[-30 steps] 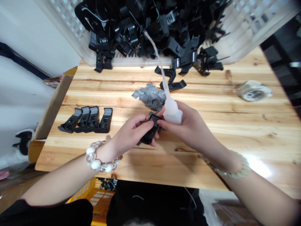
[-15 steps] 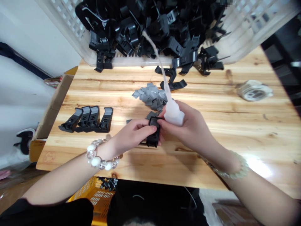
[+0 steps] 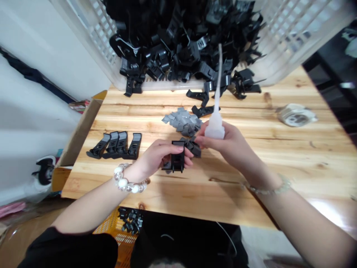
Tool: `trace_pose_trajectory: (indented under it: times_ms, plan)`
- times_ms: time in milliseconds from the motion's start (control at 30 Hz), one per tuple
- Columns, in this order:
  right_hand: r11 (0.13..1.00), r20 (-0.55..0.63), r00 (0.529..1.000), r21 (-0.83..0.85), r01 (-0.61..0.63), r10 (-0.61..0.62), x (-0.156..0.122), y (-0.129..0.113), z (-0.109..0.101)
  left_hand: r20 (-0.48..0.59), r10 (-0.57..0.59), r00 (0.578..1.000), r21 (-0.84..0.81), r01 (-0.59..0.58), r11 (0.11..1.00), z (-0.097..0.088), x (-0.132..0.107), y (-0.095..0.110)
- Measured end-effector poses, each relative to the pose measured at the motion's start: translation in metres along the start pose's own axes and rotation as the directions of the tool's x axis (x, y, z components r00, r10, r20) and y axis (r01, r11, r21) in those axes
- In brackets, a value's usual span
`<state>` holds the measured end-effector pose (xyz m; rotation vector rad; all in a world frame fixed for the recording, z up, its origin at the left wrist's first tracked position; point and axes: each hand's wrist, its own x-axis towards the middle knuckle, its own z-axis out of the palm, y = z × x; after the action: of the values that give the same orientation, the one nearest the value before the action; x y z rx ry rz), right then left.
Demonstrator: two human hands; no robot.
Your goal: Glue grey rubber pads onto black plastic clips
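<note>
My left hand pinches a black plastic clip between thumb and fingers, above the wooden table. Closed around a small white glue bottle, my right hand keeps its long thin nozzle pointing up. The right fingertips are just right of the clip, apart from it. Whether they also pinch something small cannot be made out. Behind the hands lies a pile of grey square pads. Darker pieces lie close beside the clip, partly hidden by my fingers.
Several black clips with grey pads stand in a row at left. A white plastic basket full of black parts fills the back. Loose clips lie before it. A roll of clear tape is at right; a yellow crate stands below.
My right hand has drawn away from the clip to the right, and the bottle's nozzle is more upright. The left hand still holds the clip, now more upright. The whole view has shifted slightly.
</note>
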<state>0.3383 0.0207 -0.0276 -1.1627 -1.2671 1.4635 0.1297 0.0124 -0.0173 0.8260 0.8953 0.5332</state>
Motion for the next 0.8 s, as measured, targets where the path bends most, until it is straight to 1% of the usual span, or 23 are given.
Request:
trace_pose_trajectory:
  times_ms: [67, 100, 133, 167, 200, 233, 267, 333, 367, 400, 467, 533, 600, 633, 700, 767, 800]
  plan:
    - [0.998, -0.069, 0.998, 0.067, 0.011, -0.006, 0.008, 0.004, -0.009, -0.139, 0.088, 0.986, 0.017, -0.087, 0.996, -0.001, -0.006, 0.012]
    - [0.995, -0.111, 0.994, 0.099, 0.018, -0.007, 0.011, 0.006, -0.013, -0.220, 0.148, 0.964, 0.038, -0.144, 0.989, -0.004, -0.011, 0.020]
    - [0.992, -0.157, 0.988, 0.128, 0.013, 0.008, 0.014, 0.007, -0.017, -0.295, 0.220, 0.930, 0.072, -0.208, 0.976, -0.008, -0.015, 0.030]
    - [0.989, -0.188, 0.982, 0.150, 0.020, 0.009, 0.016, 0.007, -0.020, -0.358, 0.292, 0.887, 0.120, -0.267, 0.956, -0.015, -0.020, 0.040]
    - [0.986, -0.205, 0.979, 0.167, 0.028, 0.007, 0.017, 0.007, -0.023, -0.398, 0.349, 0.848, 0.176, -0.303, 0.937, -0.024, -0.023, 0.050]
    - [0.983, -0.215, 0.977, 0.181, 0.035, 0.004, 0.018, 0.007, -0.026, -0.417, 0.394, 0.819, 0.238, -0.320, 0.917, -0.035, -0.025, 0.060]
    - [0.981, -0.222, 0.975, 0.190, 0.041, 0.002, 0.019, 0.007, -0.028, -0.413, 0.391, 0.822, 0.299, -0.284, 0.911, -0.048, -0.026, 0.069]
    - [0.979, -0.237, 0.972, 0.199, 0.038, 0.010, 0.020, 0.006, -0.030, -0.353, 0.247, 0.902, 0.390, -0.098, 0.916, -0.075, -0.021, 0.082]
    - [0.979, -0.245, 0.969, 0.199, 0.033, 0.018, 0.020, 0.006, -0.031, -0.366, 0.192, 0.910, 0.427, -0.019, 0.904, -0.088, -0.016, 0.085]
    - [0.979, -0.253, 0.967, 0.200, 0.029, 0.023, 0.021, 0.006, -0.031, -0.411, 0.199, 0.889, 0.467, 0.018, 0.884, -0.100, -0.011, 0.087]
    - [0.978, -0.260, 0.965, 0.205, 0.026, 0.028, 0.021, 0.005, -0.032, -0.434, 0.240, 0.868, 0.512, 0.018, 0.859, -0.117, 0.002, 0.086]
    - [0.976, -0.265, 0.964, 0.216, 0.027, 0.032, 0.022, 0.005, -0.032, -0.454, 0.302, 0.838, 0.565, 0.009, 0.825, -0.126, 0.012, 0.082]
    - [0.974, -0.269, 0.962, 0.227, 0.026, 0.037, 0.022, 0.004, -0.032, -0.480, 0.377, 0.792, 0.633, 0.016, 0.774, -0.130, 0.016, 0.080]
    - [0.972, -0.272, 0.961, 0.233, 0.025, 0.040, 0.022, 0.003, -0.032, -0.497, 0.419, 0.759, 0.671, 0.030, 0.741, -0.131, 0.016, 0.079]
    - [0.970, -0.280, 0.959, 0.244, 0.016, 0.055, 0.022, 0.002, -0.032, -0.532, 0.510, 0.676, 0.743, 0.084, 0.664, -0.133, 0.009, 0.081]
    - [0.969, -0.282, 0.957, 0.248, -0.003, 0.075, 0.022, 0.002, -0.032, -0.547, 0.587, 0.597, 0.797, 0.156, 0.584, -0.134, -0.004, 0.083]
    - [0.969, -0.279, 0.957, 0.245, -0.007, 0.078, 0.022, 0.002, -0.032, -0.543, 0.614, 0.572, 0.816, 0.189, 0.547, -0.135, -0.013, 0.083]
